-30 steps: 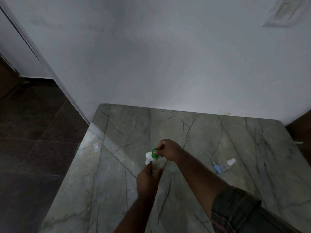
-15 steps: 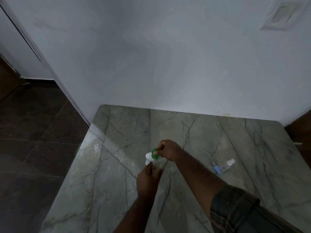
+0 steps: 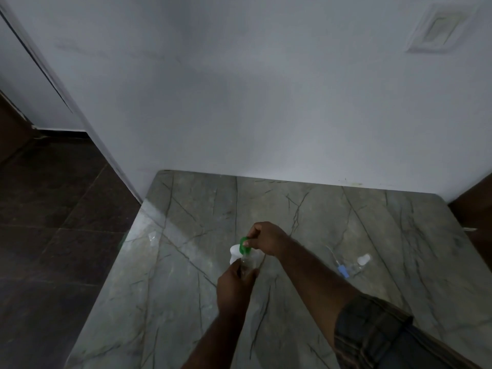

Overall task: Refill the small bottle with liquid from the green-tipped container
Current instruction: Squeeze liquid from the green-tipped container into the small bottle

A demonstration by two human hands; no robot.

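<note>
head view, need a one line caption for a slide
Right hand tips the green-tipped container over a small clear bottle held by the left hand above a marble table.

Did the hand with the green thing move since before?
No. The right hand pinching the green-tipped container sits at the same spot against the dark veins of the marble table.

Marble table, small capped bottle

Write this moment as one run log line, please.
left hand: grips small bottle | right hand: holds green-tipped container over it | table: second bottle lying apart
</note>
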